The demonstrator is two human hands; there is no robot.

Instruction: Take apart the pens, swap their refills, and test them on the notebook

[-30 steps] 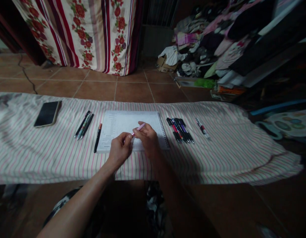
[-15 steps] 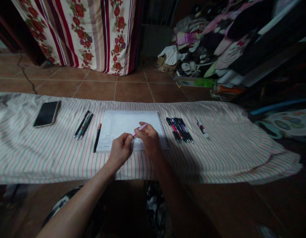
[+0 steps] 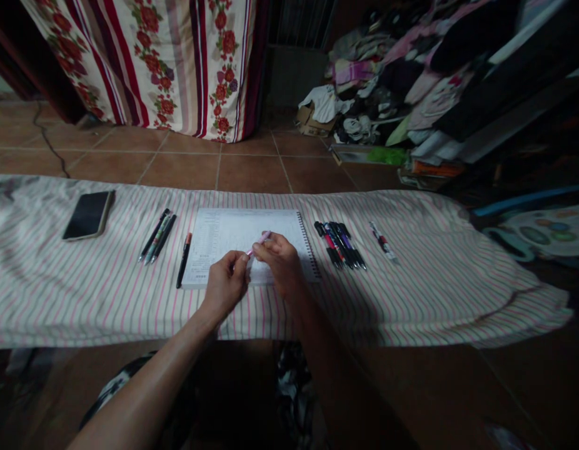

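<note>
Above a spiral notebook (image 3: 242, 225) with printed text on its left side, both hands are closed on one pink pen (image 3: 258, 243). My left hand (image 3: 227, 275) pinches its lower left end between thumb and fingers. My right hand (image 3: 279, 259) grips the pen farther up, and its upper tip sticks out past the fingers. Part of the pen is hidden by the fingers. Along the notebook's left edge lies a black pen with an orange end (image 3: 184, 260).
Left of the notebook lie a few pens (image 3: 157, 237) and a phone (image 3: 89, 215). To the right are a row of several pens (image 3: 340, 245) and a single patterned pen (image 3: 382, 241). A striped cloth (image 3: 434, 269) covers the table. Piled clothes (image 3: 364, 69) lie beyond.
Both hands have shifted slightly left, with the pink pen still held between them. The notebook and the other pens have not moved.
</note>
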